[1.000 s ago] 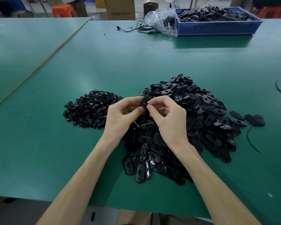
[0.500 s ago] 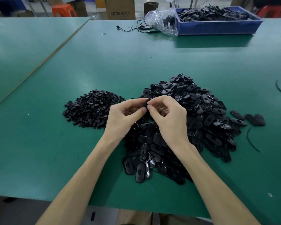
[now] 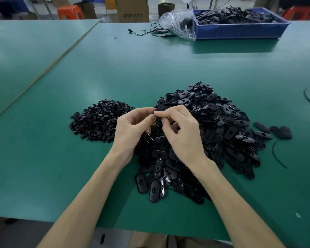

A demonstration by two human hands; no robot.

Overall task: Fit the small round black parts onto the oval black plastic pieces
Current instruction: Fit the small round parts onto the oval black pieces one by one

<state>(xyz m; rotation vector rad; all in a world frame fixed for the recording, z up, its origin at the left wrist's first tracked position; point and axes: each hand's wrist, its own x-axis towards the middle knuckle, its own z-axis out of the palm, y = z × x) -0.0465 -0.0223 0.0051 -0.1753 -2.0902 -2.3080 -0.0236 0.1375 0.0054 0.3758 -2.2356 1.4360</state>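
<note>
A heap of small round black parts lies on the green table, left of my hands. A larger heap of oval black plastic pieces spreads under and to the right of them. My left hand and my right hand meet above the oval heap, thumbs and forefingers pinched together on one oval black piece. Only a sliver of that piece shows between the fingertips. Whether a round part sits on it is hidden.
A few separate oval pieces lie at the right of the heap, beside thin black strips. A blue bin of black parts, a clear plastic bag and a black cable are at the table's far edge.
My fingertips have closed tighter over the held piece, so less of it shows than a second ago. The hands stay in the same place.
</note>
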